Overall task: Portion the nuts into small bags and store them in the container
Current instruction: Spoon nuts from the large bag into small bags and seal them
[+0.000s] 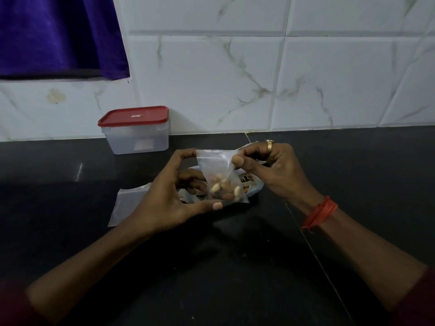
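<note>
A small clear bag is held upright between both hands above a black desk. Its upper left corner is pinched by the left grip, whose forefinger is curled over the top edge while the thumb is laid under the bag's bottom edge. The upper right corner is pinched between thumb and fingers of the right grip. A handful of pale and brown nuts is gathered at the bottom of the bag. Whether the bag's mouth is sealed cannot be told.

A pale dish is seen on the desk just behind and below the bag, largely hidden by it and by the hands; its contents cannot be made out clearly. Flat bags are laid on the desk under the left wrist.

The container, translucent and capped with a red lid, is set at the back of the desk against the tiled wall, behind and to the left of the hands and apart from them.

A gold ring is worn on a finger of the right hand, and a red thread band is wound round the right wrist. A purple cloth is hung at the upper left.
</note>
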The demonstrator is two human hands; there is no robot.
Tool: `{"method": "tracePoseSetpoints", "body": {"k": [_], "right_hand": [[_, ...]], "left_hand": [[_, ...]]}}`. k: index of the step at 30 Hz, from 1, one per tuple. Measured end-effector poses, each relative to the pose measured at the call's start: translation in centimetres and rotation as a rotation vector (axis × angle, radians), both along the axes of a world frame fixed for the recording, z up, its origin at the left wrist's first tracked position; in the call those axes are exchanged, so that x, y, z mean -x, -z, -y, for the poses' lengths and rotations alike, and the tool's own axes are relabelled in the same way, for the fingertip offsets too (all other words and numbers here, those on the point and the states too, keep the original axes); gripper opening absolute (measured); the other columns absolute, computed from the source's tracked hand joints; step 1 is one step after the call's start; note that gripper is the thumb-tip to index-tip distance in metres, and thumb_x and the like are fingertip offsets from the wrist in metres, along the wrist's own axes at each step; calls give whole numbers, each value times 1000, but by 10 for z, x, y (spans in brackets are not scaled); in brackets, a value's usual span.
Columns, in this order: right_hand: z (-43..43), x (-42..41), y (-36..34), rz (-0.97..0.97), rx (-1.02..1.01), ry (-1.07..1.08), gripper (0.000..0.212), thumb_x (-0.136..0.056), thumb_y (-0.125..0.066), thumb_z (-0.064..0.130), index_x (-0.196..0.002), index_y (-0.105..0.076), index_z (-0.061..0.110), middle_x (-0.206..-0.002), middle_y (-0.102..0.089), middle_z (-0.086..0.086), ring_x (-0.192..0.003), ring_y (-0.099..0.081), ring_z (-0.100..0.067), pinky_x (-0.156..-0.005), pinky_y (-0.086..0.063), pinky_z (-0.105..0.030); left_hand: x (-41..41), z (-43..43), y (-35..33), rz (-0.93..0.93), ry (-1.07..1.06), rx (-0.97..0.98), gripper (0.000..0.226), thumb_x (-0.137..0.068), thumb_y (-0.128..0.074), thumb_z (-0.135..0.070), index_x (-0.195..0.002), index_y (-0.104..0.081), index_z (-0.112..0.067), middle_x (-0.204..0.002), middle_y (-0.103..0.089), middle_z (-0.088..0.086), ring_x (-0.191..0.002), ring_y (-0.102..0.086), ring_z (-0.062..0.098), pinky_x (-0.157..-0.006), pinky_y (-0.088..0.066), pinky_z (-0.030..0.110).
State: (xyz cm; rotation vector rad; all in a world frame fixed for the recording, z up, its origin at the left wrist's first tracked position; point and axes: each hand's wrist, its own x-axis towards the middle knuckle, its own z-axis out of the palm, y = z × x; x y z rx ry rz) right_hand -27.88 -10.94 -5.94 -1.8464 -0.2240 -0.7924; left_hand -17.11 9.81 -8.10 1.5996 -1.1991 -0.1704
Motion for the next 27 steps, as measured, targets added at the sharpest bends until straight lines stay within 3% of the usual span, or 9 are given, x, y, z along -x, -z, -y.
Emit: {"method": "tracePoseSetpoints", "body": {"k": [5,8,10,14,18,22,27], "right_hand": [[-6,-2,5,-8,-81,-47,8,-85,-76,32,-92,-78,29,-87,-76,6,-78,-70,-12,-73,-58,-26],[-9,-1,7,-98,-61,-74,31,-81,-75,38,-111,-70,35,-96,-74,3,-80,-70,-18,-76,-60,-31],[-13,0,11,-164,39,-10,40,-77,-83,39,-113,-67,36,-97,-74,3,-82,-72,-18,-76,-61,-31],[-20,-2,18,-204,56,42,34,-79,-80,27,-111,-73,18,-95,-77,1,-84,-74,-15,-76,-59,-24],[-24,-2,19,-205,-8,29,32,-74,-82,27,-103,-72,23,-90,-78,0,-79,-74,-10,-71,-56,-18],[-25,-4,20,-206,-42,13,22,-82,-79,18,-103,-73,14,-93,-78,-4,-80,-76,-17,-73,-60,-27],[-25,-4,18,-209,-104,-5,31,-77,-79,26,-104,-73,12,-92,-77,-7,-82,-76,-22,-72,-62,-31]], "left_hand": [[3,0,-4,8,-24,21,78,-66,-83,-38,-132,-47,-19,-116,-71,-5,-100,-72,19,-85,-60,42],[2,1,-6,-106,-48,105,74,-67,-91,-27,-129,-51,-24,-115,-72,-3,-100,-73,19,-83,-61,37],[0,2,-7,-181,-87,159,73,-63,-87,-17,-126,-53,-25,-110,-75,-4,-97,-74,17,-79,-61,31],[2,4,-8,-318,-96,176,53,-62,-79,-11,-113,-62,-11,-97,-78,-5,-91,-75,14,-70,-58,21],[0,3,-6,-352,-99,150,38,-67,-79,-8,-103,-69,-5,-97,-78,2,-89,-75,17,-66,-58,20],[-1,1,-7,-451,-137,121,40,-66,-79,-20,-102,-71,-5,-92,-78,10,-70,-74,22,-47,-53,25],[-5,1,-6,-512,-117,126,37,-76,-73,-22,-107,-71,-4,-93,-76,15,-66,-71,24,-44,-49,25]]}}
